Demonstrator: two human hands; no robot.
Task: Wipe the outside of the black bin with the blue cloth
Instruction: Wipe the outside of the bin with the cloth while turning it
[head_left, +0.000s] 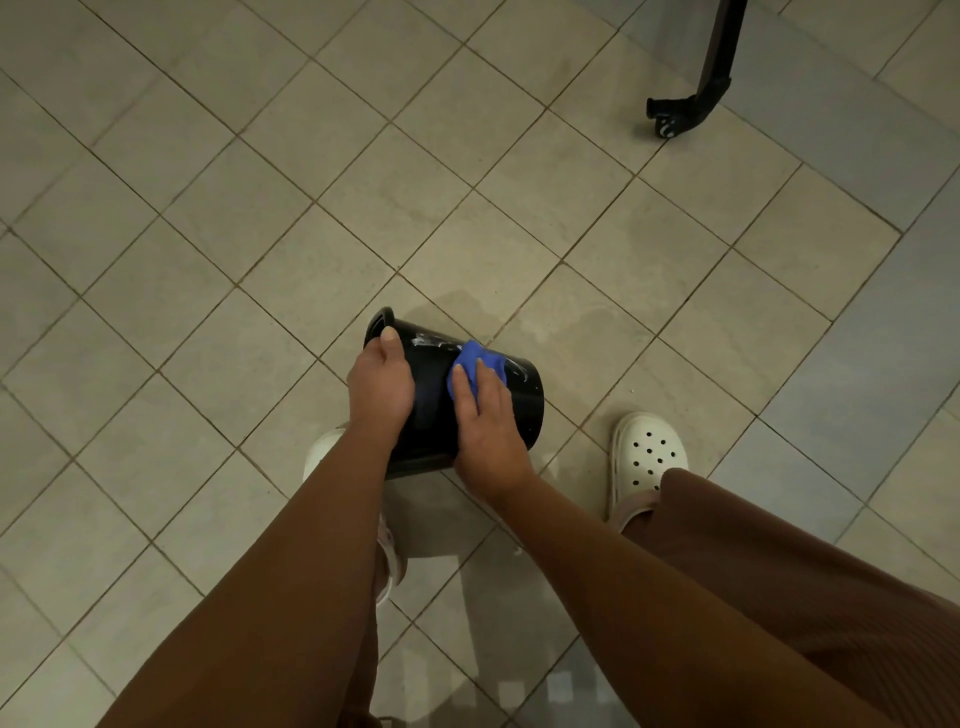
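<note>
so the black bin (522, 410) is tipped on its side in the middle, just in front of the person's feet, open end pointing far-left. can't tell if it touches the tiled floor (260, 208). left hand (382, 384) grips it near the rim, thumb on top and fingers wrapped round the side. right hand (485, 431) lies on the upper side with fingers flat and close together, pressing the bunched blue cloth (480, 361) onto the plastic. white smears (431, 342) show just left of the cloth. white clog (647, 457) to the near right, and a black wheeled leg (711, 78) far right
</note>
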